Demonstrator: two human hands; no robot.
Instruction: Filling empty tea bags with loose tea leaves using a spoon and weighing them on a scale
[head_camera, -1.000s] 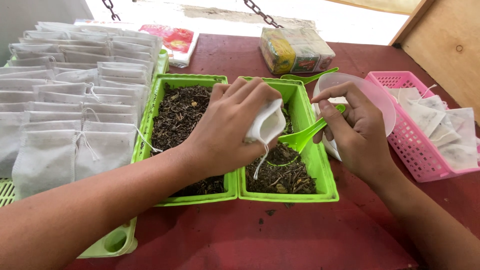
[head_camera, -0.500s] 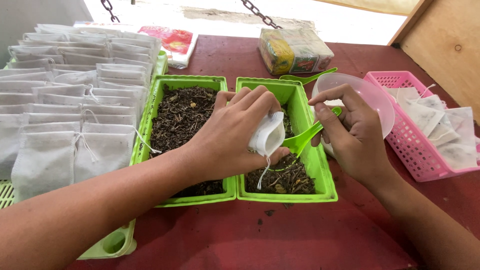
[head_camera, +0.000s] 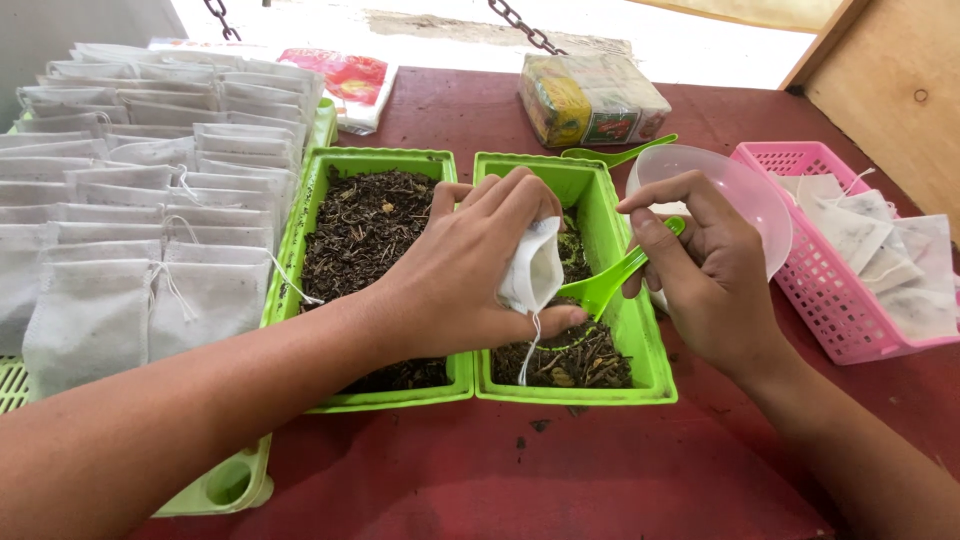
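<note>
The left hand hung over the right-hand green tray, its fingers curled and pinching a small white cloth bag with the mouth held open, a thin string dangling down toward the dried leaves in that tray. The right hand sat just beside it, thumb and fingers pinched on the handle of a green plastic scoop, whose bowl touched or nearly touched the open bag. A second green tray of dark leaves lay touching the first on its left. Rows of flat white bags filled the far left of the red table. A clear bowl stood behind the right hand, beside a pink basket holding more bags.
</note>
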